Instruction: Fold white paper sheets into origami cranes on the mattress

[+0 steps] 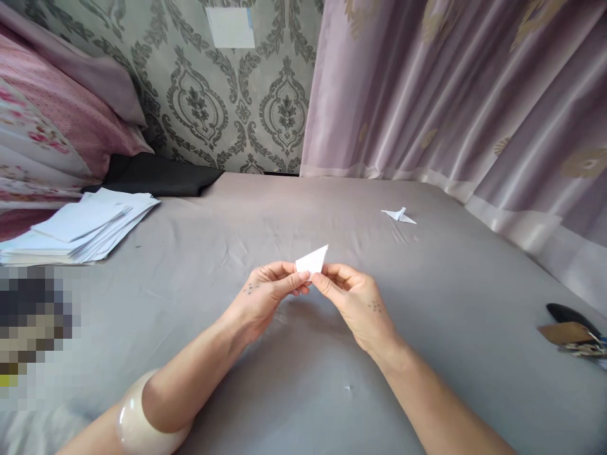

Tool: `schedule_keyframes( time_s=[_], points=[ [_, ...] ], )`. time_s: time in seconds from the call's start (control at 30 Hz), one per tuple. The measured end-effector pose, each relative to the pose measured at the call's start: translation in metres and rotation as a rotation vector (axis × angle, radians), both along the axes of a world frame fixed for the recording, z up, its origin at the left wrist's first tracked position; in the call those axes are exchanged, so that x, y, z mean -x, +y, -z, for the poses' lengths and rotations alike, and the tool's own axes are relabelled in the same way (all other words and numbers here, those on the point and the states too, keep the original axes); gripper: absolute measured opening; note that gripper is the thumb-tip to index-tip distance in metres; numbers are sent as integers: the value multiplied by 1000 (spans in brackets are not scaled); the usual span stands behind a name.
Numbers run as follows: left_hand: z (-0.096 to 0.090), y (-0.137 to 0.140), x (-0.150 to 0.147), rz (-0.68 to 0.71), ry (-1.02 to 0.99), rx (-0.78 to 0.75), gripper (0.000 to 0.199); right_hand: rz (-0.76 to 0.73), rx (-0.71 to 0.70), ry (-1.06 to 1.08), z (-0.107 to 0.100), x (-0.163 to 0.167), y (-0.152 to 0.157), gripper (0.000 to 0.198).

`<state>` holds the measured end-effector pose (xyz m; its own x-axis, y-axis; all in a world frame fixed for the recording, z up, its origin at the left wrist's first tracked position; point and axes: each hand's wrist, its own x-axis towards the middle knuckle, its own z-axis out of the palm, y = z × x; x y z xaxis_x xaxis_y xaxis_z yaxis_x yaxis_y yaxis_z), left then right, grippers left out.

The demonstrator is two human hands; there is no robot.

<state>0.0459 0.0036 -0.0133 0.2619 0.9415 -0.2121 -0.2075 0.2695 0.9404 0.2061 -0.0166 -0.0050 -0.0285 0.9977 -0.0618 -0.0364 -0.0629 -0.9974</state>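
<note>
A small folded piece of white paper (312, 260) is held up in front of me, its pointed tip slanting up to the right. My left hand (271, 292) pinches its lower left part between thumb and fingers. At the lower right, my right hand (356, 297) grips the same paper, thumb close to the left thumb. The fingers behind the paper are partly hidden. Farther back on the right, a folded white paper bird (399, 215) lies on the grey sheet (265, 215), apart from both hands.
A stack of white paper (90, 227) lies at the left, with a black folded cloth or case (161, 175) behind it. At the right edge are a dark object with a brown tag (564, 333) and some metal items. Lilac curtains (403, 95) hang along the right.
</note>
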Motion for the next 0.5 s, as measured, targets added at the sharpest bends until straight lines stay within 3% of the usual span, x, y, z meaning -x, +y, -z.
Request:
schedule_keyframes(
  time_s=[0.33,0.5],
  points=[
    [-11,2,3,-26,138,-88,21,-60,-40,-208,2,-8,4,20],
    [2,7,6,-49,144,24,28,-33,-14,-198,7,-7,10,26]
  ],
)
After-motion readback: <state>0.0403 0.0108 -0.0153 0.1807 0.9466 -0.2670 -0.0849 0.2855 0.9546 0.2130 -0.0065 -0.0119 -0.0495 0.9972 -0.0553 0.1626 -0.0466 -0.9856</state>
